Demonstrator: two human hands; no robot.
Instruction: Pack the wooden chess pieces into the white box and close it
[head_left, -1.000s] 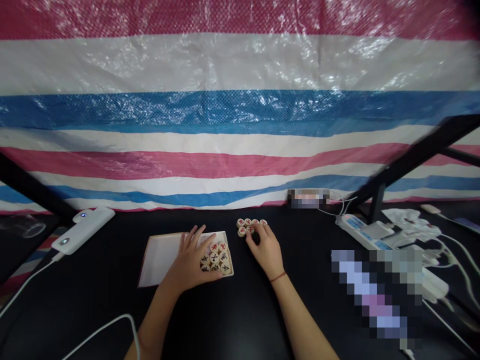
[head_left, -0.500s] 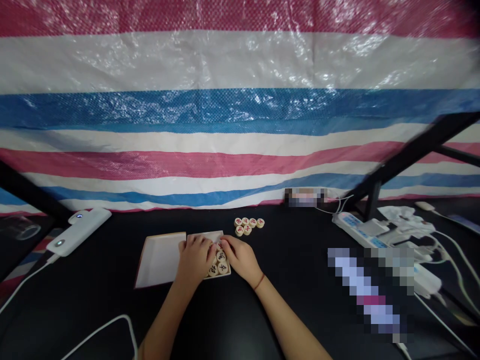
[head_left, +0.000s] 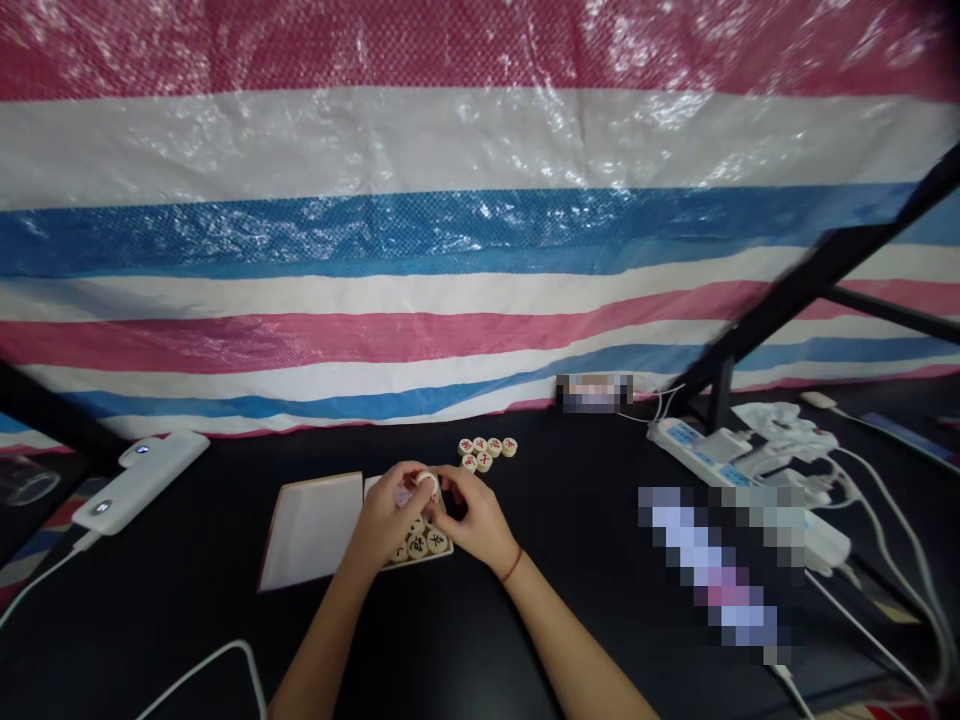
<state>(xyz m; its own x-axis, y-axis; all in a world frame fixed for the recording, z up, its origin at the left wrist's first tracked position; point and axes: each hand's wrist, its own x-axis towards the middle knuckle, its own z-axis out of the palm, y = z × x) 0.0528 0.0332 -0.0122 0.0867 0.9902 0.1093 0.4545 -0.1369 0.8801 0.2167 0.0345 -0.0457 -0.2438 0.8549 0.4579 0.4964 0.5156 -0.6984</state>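
My left hand [head_left: 386, 520] is closed, its thumb and fingers pinching a round, cream-coloured xiangqi piece [head_left: 427, 482] just above the box. From the other side my right hand [head_left: 478, 515] curls its thumb and fingertips toward the same piece and appears to grip its edge. Below the hands lies the open white box [head_left: 444, 552], with several xiangqi pieces [head_left: 417, 546] bearing black characters. The hands hide much of its inside. Beyond my right hand, several pieces with red characters [head_left: 480, 446] lie face up in two rows.
The box's other half, a shallow white lid [head_left: 311, 530], lies open at the left. A white device [head_left: 142, 485] with a cable stands further left. On the right are a loaded power strip [head_left: 701, 452] and loose cables. Striped sheeting [head_left: 450, 240] hangs behind the black table [head_left: 450, 650].
My hands have lifted slightly from the box and come together around a xiangqi piece. The whole view has shifted a little. The red-character pieces keep their arrangement.
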